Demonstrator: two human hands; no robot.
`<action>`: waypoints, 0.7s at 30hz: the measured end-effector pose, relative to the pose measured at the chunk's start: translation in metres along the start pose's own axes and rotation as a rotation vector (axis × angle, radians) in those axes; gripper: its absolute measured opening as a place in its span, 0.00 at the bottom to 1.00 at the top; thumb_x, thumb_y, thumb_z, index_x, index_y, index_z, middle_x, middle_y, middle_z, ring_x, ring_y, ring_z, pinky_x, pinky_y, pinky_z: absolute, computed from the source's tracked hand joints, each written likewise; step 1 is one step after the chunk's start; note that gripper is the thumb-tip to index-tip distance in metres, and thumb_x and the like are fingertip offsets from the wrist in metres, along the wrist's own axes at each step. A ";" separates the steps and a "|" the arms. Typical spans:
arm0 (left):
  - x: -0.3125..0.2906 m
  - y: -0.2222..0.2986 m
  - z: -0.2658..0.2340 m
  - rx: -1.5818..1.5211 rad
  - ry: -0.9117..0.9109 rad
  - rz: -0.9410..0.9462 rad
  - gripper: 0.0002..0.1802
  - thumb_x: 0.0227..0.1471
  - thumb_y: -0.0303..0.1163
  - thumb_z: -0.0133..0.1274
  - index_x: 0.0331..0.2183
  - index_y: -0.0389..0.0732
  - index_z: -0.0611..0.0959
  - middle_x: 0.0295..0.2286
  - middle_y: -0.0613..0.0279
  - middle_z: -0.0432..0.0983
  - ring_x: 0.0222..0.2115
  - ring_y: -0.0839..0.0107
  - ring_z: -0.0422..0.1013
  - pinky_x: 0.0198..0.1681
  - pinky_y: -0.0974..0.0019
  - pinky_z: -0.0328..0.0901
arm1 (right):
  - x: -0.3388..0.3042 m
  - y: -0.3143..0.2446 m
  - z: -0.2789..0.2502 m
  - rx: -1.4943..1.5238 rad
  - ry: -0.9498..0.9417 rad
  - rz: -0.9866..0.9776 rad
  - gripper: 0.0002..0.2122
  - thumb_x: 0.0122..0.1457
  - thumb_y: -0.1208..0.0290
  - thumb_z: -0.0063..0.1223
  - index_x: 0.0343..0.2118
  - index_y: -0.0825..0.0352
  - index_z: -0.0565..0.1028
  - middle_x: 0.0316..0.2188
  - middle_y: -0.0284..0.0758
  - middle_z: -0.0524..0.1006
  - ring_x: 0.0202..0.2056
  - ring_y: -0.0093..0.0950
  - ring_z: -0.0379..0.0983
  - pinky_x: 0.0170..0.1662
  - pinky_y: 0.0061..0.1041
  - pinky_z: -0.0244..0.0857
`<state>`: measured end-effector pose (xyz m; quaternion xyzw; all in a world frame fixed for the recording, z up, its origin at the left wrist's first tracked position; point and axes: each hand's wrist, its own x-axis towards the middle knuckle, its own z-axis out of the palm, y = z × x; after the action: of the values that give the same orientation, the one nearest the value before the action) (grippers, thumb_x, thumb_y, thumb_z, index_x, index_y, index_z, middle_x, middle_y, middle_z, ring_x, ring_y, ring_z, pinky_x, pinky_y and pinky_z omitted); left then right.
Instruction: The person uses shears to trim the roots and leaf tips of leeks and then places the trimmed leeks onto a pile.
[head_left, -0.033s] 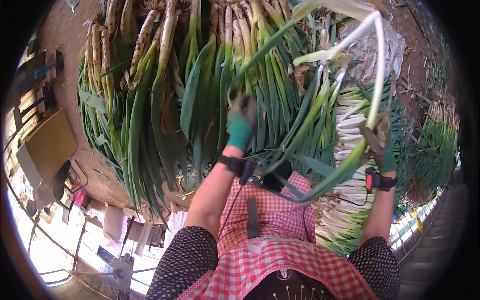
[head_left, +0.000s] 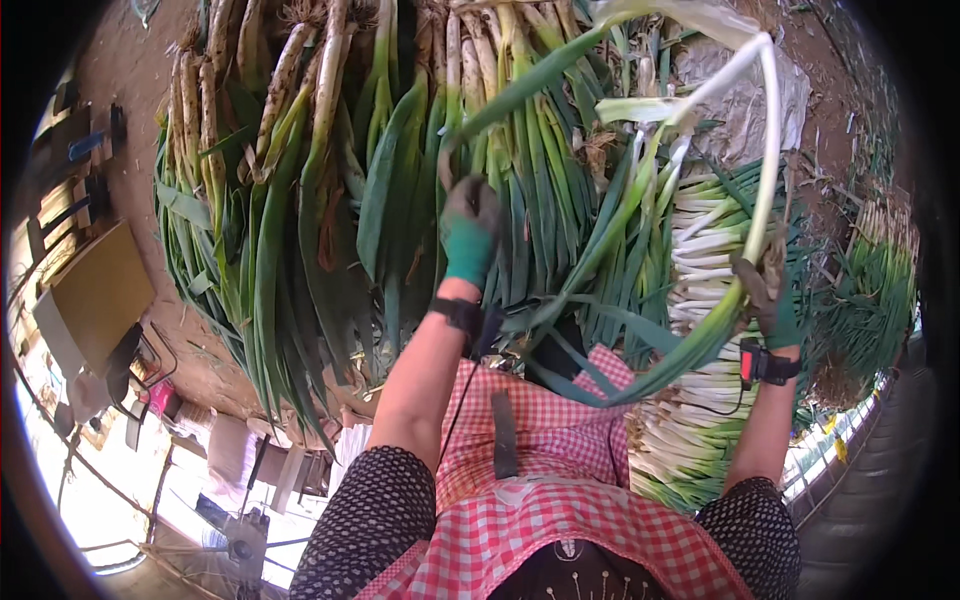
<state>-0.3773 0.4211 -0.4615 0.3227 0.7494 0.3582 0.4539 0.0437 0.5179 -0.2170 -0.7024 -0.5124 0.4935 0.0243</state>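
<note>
My right hand (head_left: 768, 288), in a green and dark glove, is closed round a long green onion (head_left: 768, 150). The onion's white stem stands up from the hand, while its green leaves trail down and left across my lap. An outer leaf (head_left: 545, 78) hangs off the stem's top and stretches to my left hand (head_left: 472, 212), which is closed on its end. Under the left hand lies a wide pile of unpeeled green onions (head_left: 330, 110) with brown-stained stems. Beside the right hand is a stack of clean white-stemmed onions (head_left: 700, 235).
A crumpled pale plastic sheet (head_left: 745, 100) lies beyond the clean stack. Another onion heap (head_left: 875, 260) sits at the far right. To the left stand a yellowish box-like panel (head_left: 95, 285) and metal framing. A red checked apron (head_left: 540, 500) covers my lap.
My left hand has moved slightly left and toward me, drawing the outer leaf along. My right hand and the held onion have shifted slightly right.
</note>
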 end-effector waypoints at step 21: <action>-0.012 0.001 0.006 -0.435 -0.240 -0.393 0.19 0.58 0.34 0.60 0.47 0.33 0.81 0.39 0.66 0.80 0.37 0.75 0.74 0.44 0.69 0.70 | 0.053 -0.020 0.267 -0.297 -0.236 0.101 0.24 0.59 0.50 0.53 0.40 0.72 0.75 0.36 0.59 0.80 0.42 0.59 0.77 0.46 0.48 0.72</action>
<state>-0.3677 0.4133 -0.4577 0.1071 0.6443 0.3747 0.6581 -0.1626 0.4413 -0.3786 -0.6603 -0.5430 0.4919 -0.1649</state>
